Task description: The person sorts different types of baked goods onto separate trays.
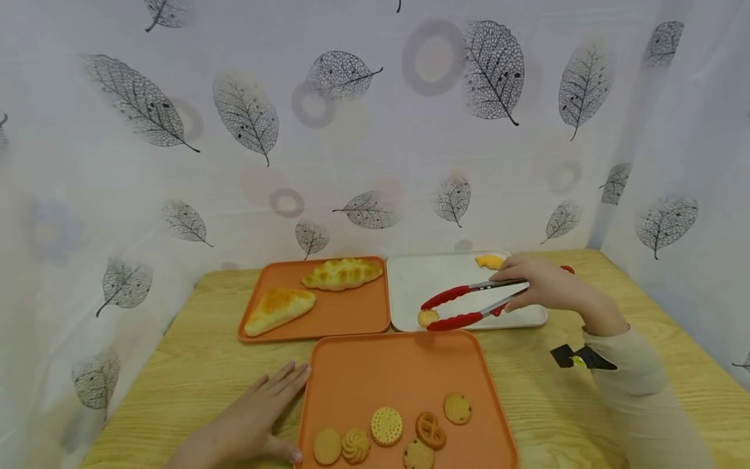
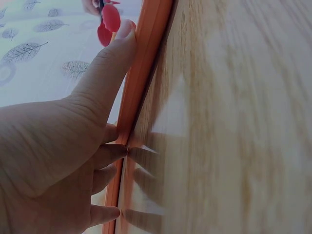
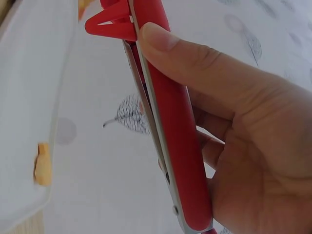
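My right hand (image 1: 545, 283) grips red-handled tongs (image 3: 175, 122) over the white tray (image 1: 422, 280). The red tong tips (image 1: 454, 322) are spread, with a small round cookie (image 1: 428, 318) between them at the tray's front left corner. At the left side of the front orange tray (image 1: 375, 365), my left hand (image 1: 246, 417) lies with its fingers extended. Its thumb and fingertips touch the rim in the left wrist view. On that tray are several cookies, among them a dotted round one (image 1: 386, 426), a swirl (image 1: 355, 446) and a pretzel (image 1: 430, 430).
A second orange tray (image 1: 346, 319) at the back left bears a triangular pastry (image 1: 280, 311) and a long bread roll (image 1: 342, 274). An orange-yellow piece (image 1: 489, 261) lies at the white tray's far right. Behind the wooden table (image 1: 193, 352) hangs a leaf-print curtain (image 1: 375, 143).
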`<state>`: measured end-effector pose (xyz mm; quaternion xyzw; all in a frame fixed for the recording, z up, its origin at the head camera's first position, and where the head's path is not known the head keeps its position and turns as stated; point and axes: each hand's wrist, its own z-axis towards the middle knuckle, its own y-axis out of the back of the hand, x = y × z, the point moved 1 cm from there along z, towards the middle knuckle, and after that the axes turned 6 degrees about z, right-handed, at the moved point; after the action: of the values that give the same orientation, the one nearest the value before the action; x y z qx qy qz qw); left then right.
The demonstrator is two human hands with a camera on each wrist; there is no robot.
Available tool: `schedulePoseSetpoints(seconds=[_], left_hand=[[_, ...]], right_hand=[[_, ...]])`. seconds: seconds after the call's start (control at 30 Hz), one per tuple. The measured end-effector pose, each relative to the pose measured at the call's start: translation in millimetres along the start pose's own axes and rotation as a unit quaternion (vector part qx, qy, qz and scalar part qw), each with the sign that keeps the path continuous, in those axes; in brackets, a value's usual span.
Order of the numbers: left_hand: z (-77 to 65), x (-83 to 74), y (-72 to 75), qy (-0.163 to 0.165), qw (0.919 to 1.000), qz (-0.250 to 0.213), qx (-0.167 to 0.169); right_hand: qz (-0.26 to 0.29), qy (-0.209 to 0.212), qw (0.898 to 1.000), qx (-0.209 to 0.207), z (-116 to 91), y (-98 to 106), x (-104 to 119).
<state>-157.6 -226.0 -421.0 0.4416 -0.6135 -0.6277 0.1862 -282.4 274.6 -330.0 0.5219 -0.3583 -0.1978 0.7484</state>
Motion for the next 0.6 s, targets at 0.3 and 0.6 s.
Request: schedulePoseSetpoints(seconds=[0.3,0.6], left_hand=[[-0.3,-0.2,1.1,0.001,1.0,-0.002,0.006],[-1.4,-0.4,1.7,-0.004,1.0,0.005,-0.001]], right_hand=[[-0.037,-0.067,0.997,-0.026,-19,25,-26],[-0.065,-0.122,0.99,-0.022,-35,38,-49]])
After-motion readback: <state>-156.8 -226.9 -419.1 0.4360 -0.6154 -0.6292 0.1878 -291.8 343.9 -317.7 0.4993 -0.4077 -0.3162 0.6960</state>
